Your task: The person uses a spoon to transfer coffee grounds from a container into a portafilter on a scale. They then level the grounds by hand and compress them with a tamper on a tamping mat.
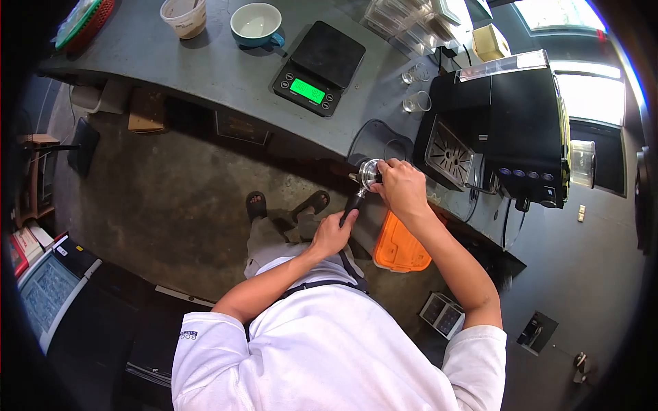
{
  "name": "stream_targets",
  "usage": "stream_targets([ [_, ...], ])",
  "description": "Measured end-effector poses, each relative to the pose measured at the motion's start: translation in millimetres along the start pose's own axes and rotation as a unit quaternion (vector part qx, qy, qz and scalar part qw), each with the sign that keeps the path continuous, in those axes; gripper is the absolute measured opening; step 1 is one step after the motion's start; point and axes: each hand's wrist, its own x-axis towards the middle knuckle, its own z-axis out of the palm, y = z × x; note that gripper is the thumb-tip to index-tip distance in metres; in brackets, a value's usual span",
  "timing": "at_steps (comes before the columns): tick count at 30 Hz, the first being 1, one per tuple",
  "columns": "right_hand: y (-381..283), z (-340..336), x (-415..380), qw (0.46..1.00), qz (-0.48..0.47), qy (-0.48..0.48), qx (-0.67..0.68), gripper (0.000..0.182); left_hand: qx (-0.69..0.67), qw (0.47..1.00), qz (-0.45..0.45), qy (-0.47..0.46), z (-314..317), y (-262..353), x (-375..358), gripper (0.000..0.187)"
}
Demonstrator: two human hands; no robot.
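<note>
My left hand [334,233] grips the black handle of a portafilter [363,183], whose metal basket rests at the counter's front edge on a dark tamping mat [379,139]. My right hand [403,186] is closed over the top of the basket; what it holds there is hidden under my fingers. Both hands meet just in front of the black espresso machine [510,130].
A digital scale [319,67] with a green display sits on the grey counter [205,65]. Behind it are a teal cup [256,25], a paper cup [184,16] and two small glasses [417,101]. An orange bin [399,245] stands on the floor by my feet.
</note>
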Motion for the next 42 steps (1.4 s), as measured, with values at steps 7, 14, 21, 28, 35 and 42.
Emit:
stream_targets([
  [7,-10.7,7.6,1.1,0.999,0.023,0.042,-0.012,0.039,-0.003,0.999,0.033,0.031,5.6,-4.1,0.9,0.057],
  [14,-17.9,12.8,5.2,0.997,0.035,0.046,-0.045,0.032,-0.022,1.0,0.009,-0.003,-0.2,3.3,1.1,0.051],
  [21,-21.2,4.7,14.7,0.998,0.019,0.018,-0.052,0.022,-0.022,1.0,0.004,-0.018,-0.6,3.6,0.6,0.05],
  [28,-21.4,-5.9,14.2,0.998,0.046,-0.038,-0.033,0.043,-0.038,0.999,0.028,-0.002,-4.7,6.8,0.7,0.049],
  [35,-23.6,-4.3,10.2,0.998,0.034,-0.04,-0.041,0.044,-0.042,0.999,0.023,-0.018,-9.2,5.9,2.0,0.049],
  [42,-8.1,2.7,4.8,0.987,-0.109,0.015,-0.119,0.04,-0.038,0.999,0.036,-0.004,-7.8,8.9,2.8,0.052],
])
